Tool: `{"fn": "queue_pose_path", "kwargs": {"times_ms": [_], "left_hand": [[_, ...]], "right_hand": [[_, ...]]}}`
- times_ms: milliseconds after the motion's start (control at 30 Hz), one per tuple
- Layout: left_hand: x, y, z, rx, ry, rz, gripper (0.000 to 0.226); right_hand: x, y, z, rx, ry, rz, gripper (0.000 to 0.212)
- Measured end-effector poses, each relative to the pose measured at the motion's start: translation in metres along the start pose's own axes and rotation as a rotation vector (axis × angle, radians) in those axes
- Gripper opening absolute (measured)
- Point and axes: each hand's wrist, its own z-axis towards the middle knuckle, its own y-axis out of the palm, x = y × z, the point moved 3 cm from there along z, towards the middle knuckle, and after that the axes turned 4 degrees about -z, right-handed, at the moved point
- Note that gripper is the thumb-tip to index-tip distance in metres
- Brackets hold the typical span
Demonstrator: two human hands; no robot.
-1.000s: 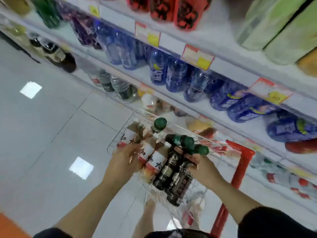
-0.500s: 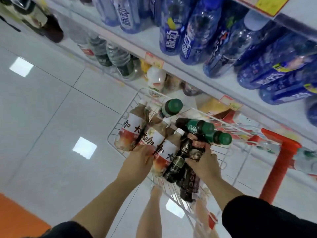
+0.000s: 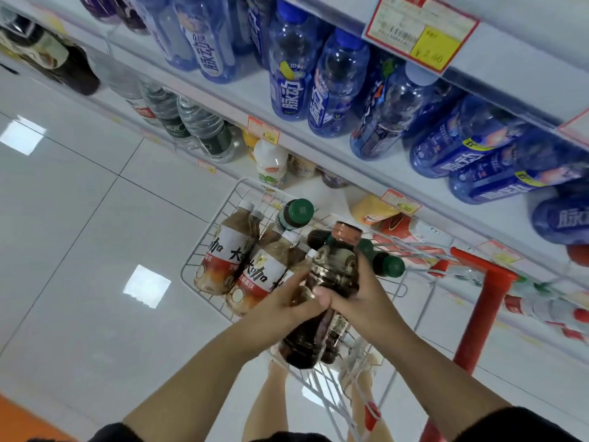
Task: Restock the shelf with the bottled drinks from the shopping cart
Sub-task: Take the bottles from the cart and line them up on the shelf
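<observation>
The person wears a dark, probably black, short-sleeved top. The left sleeve (image 3: 114, 433) shows only as a narrow dark edge at the bottom of the view, the right sleeve (image 3: 513, 425) as a broader dark patch. Both forearms and the lower legs (image 3: 275, 393) are bare. The footwear looks pale but is too blurred to identify.

Bottled drinks (image 3: 229, 250) lying in shopping cart (image 3: 208, 229); above them, one bottle (image 3: 334, 266) between left hand (image 3: 280, 301) and right hand (image 3: 360, 298); shelf (image 3: 251, 89) behind.
</observation>
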Motion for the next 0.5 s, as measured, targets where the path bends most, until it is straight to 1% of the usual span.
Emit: {"fn": "queue_pose_path", "kwargs": {"times_ms": [33, 67, 133, 167, 200, 233, 300, 333, 400, 433, 500], "left_hand": [[0.002, -0.005, 0.001, 0.018, 0.008, -0.035, 0.058], [0.004, -0.011, 0.001, 0.04, 0.023, -0.047, 0.06], [0.006, -0.023, -0.002, 0.089, 0.062, -0.051, 0.049], [0.005, -0.029, -0.004, 0.121, 0.075, -0.052, 0.043], [0.003, -0.033, -0.007, 0.156, 0.085, -0.065, 0.042], [0.0, -0.037, -0.01, 0.196, 0.095, -0.09, 0.045], [-0.009, -0.046, -0.013, 0.309, 0.102, -0.136, 0.053], [-0.013, -0.051, -0.016, 0.372, 0.104, -0.154, 0.057], [-0.021, -0.059, -0.021, 0.465, 0.116, -0.195, 0.063], [-0.025, -0.064, -0.023, 0.493, 0.121, -0.215, 0.066], [-0.028, -0.072, -0.028, 0.53, 0.135, -0.223, 0.066]], "right_hand": [[-0.007, 0.002, 0.004, -0.057, -0.005, 0.015, 0.062], [-0.012, 0.003, 0.007, -0.118, 0.012, 0.056, 0.055], [-0.019, 0.003, 0.015, -0.21, 0.041, 0.053, 0.049], [-0.024, 0.003, 0.021, -0.213, 0.023, -0.045, 0.051], [-0.027, 0.001, 0.029, -0.172, -0.006, -0.141, 0.051], [-0.031, -0.001, 0.039, -0.089, -0.029, -0.208, 0.052], [-0.036, -0.002, 0.062, 0.094, -0.046, -0.255, 0.061], [-0.037, 0.001, 0.072, 0.157, -0.056, -0.273, 0.066], [-0.038, 0.014, 0.094, 0.221, -0.077, -0.358, 0.075], [-0.038, 0.022, 0.104, 0.246, -0.085, -0.419, 0.075], [-0.039, 0.034, 0.118, 0.332, -0.091, -0.529, 0.066]]}}
